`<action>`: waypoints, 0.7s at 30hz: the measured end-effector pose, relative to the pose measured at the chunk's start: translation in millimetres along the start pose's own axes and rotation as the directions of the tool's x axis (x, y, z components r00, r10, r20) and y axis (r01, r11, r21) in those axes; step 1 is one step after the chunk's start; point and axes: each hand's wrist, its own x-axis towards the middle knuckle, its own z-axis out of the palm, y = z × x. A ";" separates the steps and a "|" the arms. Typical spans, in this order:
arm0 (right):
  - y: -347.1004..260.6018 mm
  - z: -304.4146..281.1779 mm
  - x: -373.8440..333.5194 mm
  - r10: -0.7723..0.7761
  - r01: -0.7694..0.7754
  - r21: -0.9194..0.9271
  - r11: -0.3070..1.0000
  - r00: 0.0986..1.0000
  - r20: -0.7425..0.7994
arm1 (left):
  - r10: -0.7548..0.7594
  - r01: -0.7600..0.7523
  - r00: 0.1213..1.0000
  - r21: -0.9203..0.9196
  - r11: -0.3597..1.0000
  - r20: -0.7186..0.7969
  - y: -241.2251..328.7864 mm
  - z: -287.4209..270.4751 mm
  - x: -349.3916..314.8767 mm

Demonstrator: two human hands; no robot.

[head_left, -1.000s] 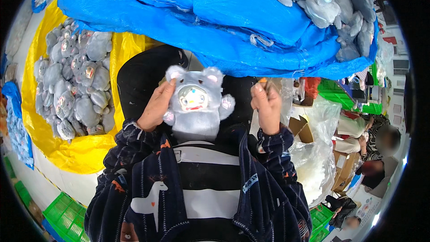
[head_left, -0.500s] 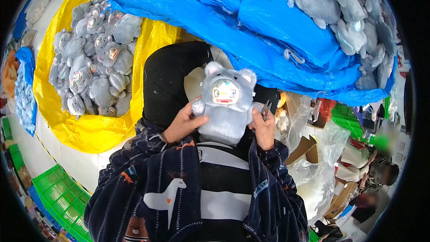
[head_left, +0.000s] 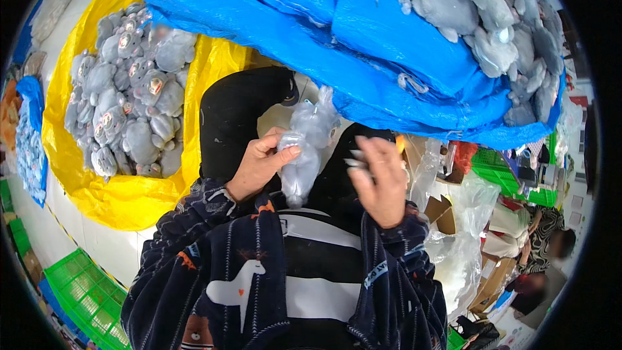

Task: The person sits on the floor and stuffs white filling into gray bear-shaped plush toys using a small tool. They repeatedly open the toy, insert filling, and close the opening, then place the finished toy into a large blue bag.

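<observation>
**Lead:** Start far L.

**Insp.:** Green crate [head_left: 84, 301], low on floor, off to the side. Then yellow bag [head_left: 133, 206], mouth spread wide, prob. so the pile of grey toys [head_left: 139, 142] inside stays visible & in easy reach of that side.

**Lead:** Next?

**Insp.:** Left hand [head_left: 256, 165]. Thumb & fingers clamped on the grey toy [head_left: 303, 155], gripping its near side approx. mid-body. Prob. pinched there b/c it steadies the thing w/ one hand & leaves most of it uncovered.

**Lead:** Toy's location?

**Insp.:** Over the lap, between the legs of the black trousers [head_left: 236, 100]. Top end comes near the edge of the blue bag [head_left: 389, 78]; contact n/c, can't tell. Bag slumps across the front, its heap of toys [head_left: 453, 3] at upper R, prob. kept close for the same reach reason.

**Lead:** R side?

**Insp.:** Right hand [head_left: 383, 181] raised, apart from toy, motion-blurred. Silvery tool [head_left: 356, 163] at its fingers, pointed, poss. snips. Whether fingers are clamped on it: can't tell. Beyond: cardboard box [head_left: 442, 214], flaps up, beside clear plastic [head_left: 472, 220], crumpled.

**Lead:** Toy's appearance?

**Insp.:** Pale grey, fluffy plush. Turned approx. side-on, so looks narrow; face not in view. Upright w/ slight tilt, top end leaning R, lower end twd. the person. No obvious damage from this angle; seams & fill n/v.
</observation>
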 end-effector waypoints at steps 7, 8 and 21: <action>-9.1 26.5 11.2 -0.134 0.137 -0.072 0.988 0.990 0.051 | 0.000 -0.001 0.993 0.004 1.000 0.122 5.2 3.6 -1.3; -8.1 27.3 10.2 -0.133 0.136 -0.069 0.988 0.990 0.045 | 0.013 -0.013 0.991 0.002 1.000 0.136 6.4 5.4 -0.8; -0.2 30.7 7.6 -0.180 0.181 -0.023 0.983 0.982 0.064 | -0.062 0.052 0.971 0.051 0.997 0.231 9.6 7.4 0.6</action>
